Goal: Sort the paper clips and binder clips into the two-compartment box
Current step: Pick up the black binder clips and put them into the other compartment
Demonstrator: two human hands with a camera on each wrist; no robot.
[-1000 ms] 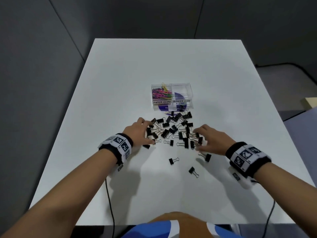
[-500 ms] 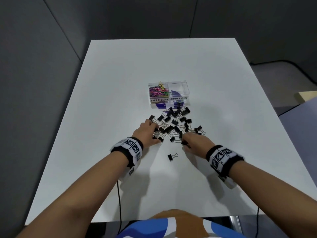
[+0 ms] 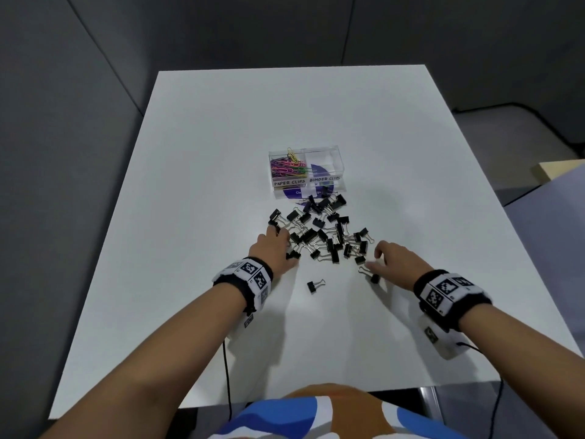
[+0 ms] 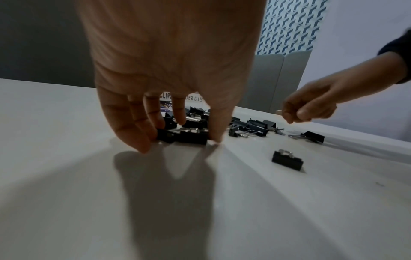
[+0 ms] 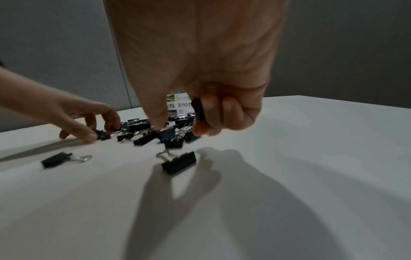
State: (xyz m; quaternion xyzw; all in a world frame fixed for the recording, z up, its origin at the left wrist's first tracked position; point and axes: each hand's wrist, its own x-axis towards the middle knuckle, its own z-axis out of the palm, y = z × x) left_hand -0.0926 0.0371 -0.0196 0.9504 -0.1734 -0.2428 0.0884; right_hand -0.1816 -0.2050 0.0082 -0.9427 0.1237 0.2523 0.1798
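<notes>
Nearest, low in the head view, two forearms with tagged wristbands reach up the frame over the white counter (image 3: 196,217). Just beyond the wrists, one stray binder clip (image 3: 315,285) lies alone at centre frame, apart from the rest.

The left hand (image 3: 273,252) sits at the lower left edge of the heap; in the left wrist view its fingers (image 4: 133,133) and thumb close on a black clip or two lying on the counter, pinching them. The right hand (image 3: 394,261) is at the heap's lower right. The right wrist view shows its curled fingers (image 5: 222,112) grasping a held clip (image 5: 198,109) against the palm, while thumb and forefinger reach down toward more; another clip lies just beneath it.

Beyond the hands, the pile of binder clips (image 3: 319,231) spreads up the frame to touch the front of the two-compartment box (image 3: 340,172). The left compartment, labelled PAPER CLIPS, holds the coloured paper clips (image 3: 285,167); the right one, labelled BINDER CLIPS, looks empty.

The paper clips seem done, and the step in hand is gathering binder clips by the handful. Next, each hand likely needs a firm closed grasp, a lift over the box wall, and a release only over the right compartment, without nudging the box or scattering loose clips.
</notes>
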